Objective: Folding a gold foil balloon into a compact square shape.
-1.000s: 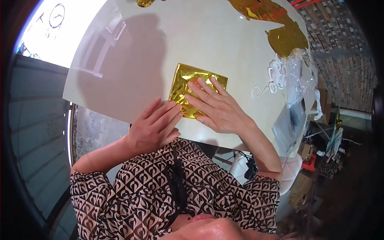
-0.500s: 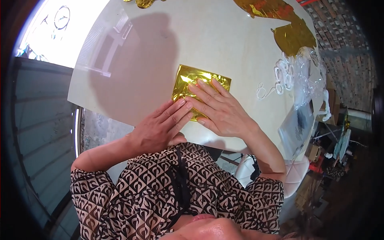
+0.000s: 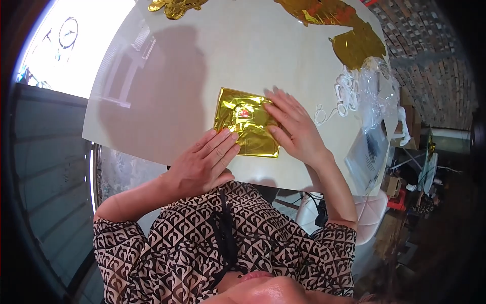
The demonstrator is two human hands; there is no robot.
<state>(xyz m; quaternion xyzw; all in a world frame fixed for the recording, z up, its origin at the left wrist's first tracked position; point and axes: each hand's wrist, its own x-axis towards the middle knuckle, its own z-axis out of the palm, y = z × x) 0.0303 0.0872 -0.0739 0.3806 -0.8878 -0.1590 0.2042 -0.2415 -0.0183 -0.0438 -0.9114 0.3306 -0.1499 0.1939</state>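
Observation:
A flat, square packet of shiny gold foil lies on the pale table in front of me, with a small red and white mark near its middle. My left hand rests its outstretched fingertips on the packet's near left corner. Along the right edge, my right hand lies with fingers extended, some of them over the foil and its far right corner. Neither hand grips anything. Part of the left and right edges is covered by my fingers.
Gold foil sheets lie at the table's far right, and more gold foil at the far edge. White cord loops, clear plastic wrap and a clear plastic bag sit along the right side. A pale chair stands beyond the near right edge.
My right hand has slid from the middle of the packet to its right edge, uncovering the red and white mark. My left hand stays at the near left corner. The view has shifted slightly.

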